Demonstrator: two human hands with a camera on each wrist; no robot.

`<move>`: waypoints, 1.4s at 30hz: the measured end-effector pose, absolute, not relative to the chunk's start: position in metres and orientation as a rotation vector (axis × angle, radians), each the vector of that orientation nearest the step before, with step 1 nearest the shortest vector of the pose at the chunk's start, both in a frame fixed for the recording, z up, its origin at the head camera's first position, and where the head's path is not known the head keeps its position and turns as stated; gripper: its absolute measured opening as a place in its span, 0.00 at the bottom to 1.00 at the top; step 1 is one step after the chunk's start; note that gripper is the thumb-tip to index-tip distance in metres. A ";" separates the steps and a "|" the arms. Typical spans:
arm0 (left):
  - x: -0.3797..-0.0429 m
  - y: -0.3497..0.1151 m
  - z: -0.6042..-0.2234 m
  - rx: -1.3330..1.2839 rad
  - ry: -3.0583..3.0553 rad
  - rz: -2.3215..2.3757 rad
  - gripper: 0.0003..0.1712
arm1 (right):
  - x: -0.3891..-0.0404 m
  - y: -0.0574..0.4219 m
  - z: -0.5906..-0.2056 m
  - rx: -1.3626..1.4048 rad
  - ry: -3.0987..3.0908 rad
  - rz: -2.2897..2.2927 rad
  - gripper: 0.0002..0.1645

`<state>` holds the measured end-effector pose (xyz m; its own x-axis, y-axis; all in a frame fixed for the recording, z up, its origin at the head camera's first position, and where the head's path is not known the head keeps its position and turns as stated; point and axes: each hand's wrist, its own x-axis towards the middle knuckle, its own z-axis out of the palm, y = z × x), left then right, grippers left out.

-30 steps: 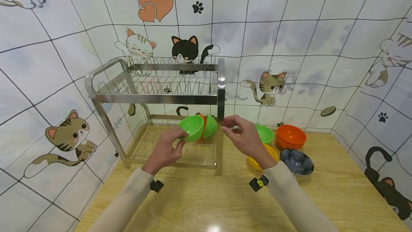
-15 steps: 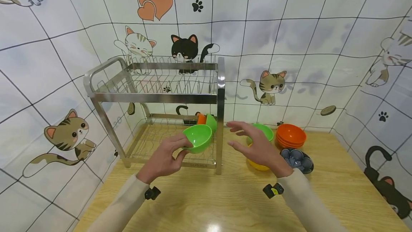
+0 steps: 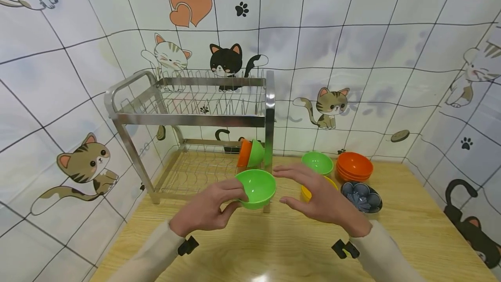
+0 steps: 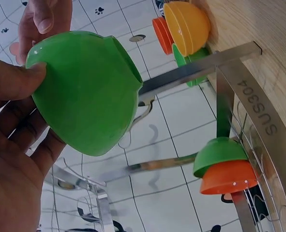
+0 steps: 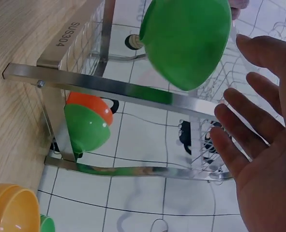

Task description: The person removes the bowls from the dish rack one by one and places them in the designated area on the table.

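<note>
My left hand [image 3: 213, 203] pinches a green bowl [image 3: 257, 186] by its left rim, thumb on the outside and fingers over the edge. The bowl is held in front of the rack's lower right corner, its opening tilted toward the head camera. Just right of it my right hand [image 3: 318, 193] hovers with fingers extended and thumb apart, holding nothing. In the right wrist view the fingers [image 5: 244, 125] are spread beside the green bowl [image 5: 186, 43]. On the lower tier of the steel dish rack [image 3: 192, 120], an orange bowl [image 3: 243, 153] and another green bowl [image 3: 256, 153] stand on edge together.
Right of the rack, on the wooden table [image 3: 242, 247], are a green bowl [image 3: 317, 162], a yellow bowl [image 3: 306, 193] partly behind my right hand, stacked orange bowls [image 3: 354, 165] and a dark patterned bowl [image 3: 361, 197]. A cat-print wall covering [image 3: 352, 47] runs behind.
My left hand has brought the green bowl out of the rack's lower tier, toward me and to the right. My right hand has moved away from the rack post, rightward and lower, its fingers extending.
</note>
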<state>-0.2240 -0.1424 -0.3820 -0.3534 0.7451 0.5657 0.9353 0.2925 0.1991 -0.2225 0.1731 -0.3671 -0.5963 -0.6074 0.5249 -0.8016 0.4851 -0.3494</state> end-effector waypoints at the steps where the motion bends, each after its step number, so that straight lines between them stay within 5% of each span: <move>1: -0.222 -0.140 -0.381 -1.529 -2.192 -0.702 0.09 | -0.220 0.173 -0.366 1.208 -2.394 0.816 0.37; 27: -0.209 -0.099 -0.370 -1.678 -2.002 -0.377 0.13 | -0.191 0.186 -0.358 1.523 -2.236 0.563 0.04; 42: -0.210 -0.091 -0.374 -1.620 -2.015 -0.539 0.08 | -0.189 0.196 -0.357 1.480 -2.202 0.546 0.12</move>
